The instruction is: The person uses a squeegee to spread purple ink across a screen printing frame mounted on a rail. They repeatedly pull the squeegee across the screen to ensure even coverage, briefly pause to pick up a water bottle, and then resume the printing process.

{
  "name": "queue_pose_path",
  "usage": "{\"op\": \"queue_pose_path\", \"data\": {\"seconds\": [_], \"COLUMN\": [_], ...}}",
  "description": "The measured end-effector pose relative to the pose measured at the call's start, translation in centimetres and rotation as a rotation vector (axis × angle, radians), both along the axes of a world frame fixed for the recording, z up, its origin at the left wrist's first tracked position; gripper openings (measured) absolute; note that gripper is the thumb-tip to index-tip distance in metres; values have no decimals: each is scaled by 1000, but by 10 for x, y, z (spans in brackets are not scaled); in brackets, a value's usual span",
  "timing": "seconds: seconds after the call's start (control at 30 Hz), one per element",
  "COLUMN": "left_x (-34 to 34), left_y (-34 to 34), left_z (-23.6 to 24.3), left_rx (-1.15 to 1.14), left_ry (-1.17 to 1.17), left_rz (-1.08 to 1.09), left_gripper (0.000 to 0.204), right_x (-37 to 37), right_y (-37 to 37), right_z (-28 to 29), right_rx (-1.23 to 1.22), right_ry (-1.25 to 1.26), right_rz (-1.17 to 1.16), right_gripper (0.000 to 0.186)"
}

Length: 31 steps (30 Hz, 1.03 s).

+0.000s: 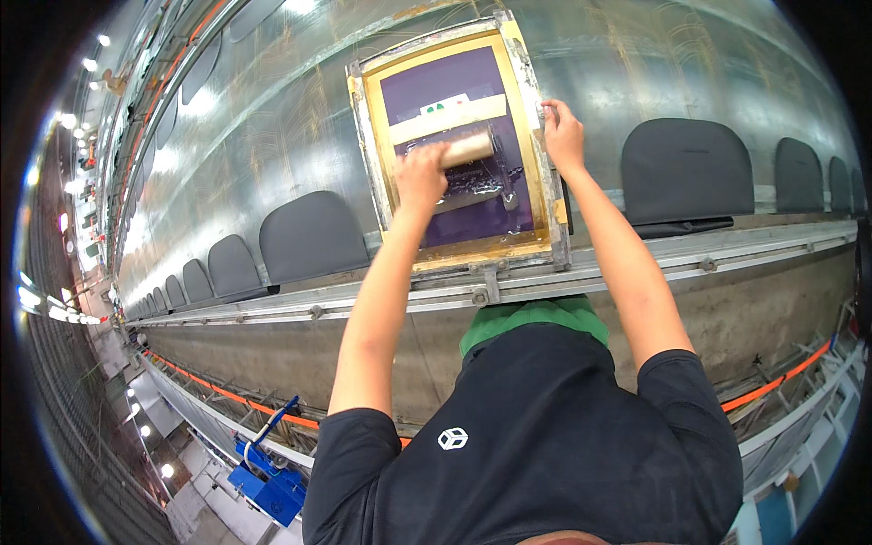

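A screen-printing frame (371, 145) with a worn metal border and a purple mesh lies on the long metal table (272, 118) in front of me. My left hand (420, 177) is closed round the wooden handle of a squeegee (468, 148) that rests across the purple mesh. Dark ink is smeared under the blade. My right hand (563, 136) grips the frame's right edge. A strip of pale tape (450, 118) crosses the mesh just beyond the squeegee.
Dark grey garment pieces (686, 173) lie on pallets in a row along the table on both sides of the frame, one (311, 238) at my left. A metal rail (727, 254) runs along the table's near edge. A blue cart (268, 486) stands on the floor at lower left.
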<state>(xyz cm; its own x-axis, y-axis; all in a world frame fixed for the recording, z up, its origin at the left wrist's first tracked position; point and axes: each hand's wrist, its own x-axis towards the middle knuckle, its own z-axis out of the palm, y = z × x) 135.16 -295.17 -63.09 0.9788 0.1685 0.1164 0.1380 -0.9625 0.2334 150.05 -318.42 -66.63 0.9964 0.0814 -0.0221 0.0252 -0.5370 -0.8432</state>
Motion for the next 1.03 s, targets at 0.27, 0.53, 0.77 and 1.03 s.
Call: {"op": "queue_pose_path", "data": {"seconds": [0.27,0.53,0.77,1.03], "left_x": [-86,-4,-117,-176], "left_y": [-36,-5,-65,-28], "left_z": [3,1,-10,17], "left_rx": [-44,-37,47,-137], "left_ry": [15,31,-23,-77], "left_rz": [-36,32,-64,64], "left_gripper": [49,42,50,59], "right_x": [2,7,19,-4], "right_y": [4,-2,-4,64], "right_z": [0,-17,-23,31], "right_rx": [3,36,11,-6], "right_ry": [-42,-89,-128,-72], "right_rz": [6,18,23,20], "right_gripper": [21,21,21,23]}}
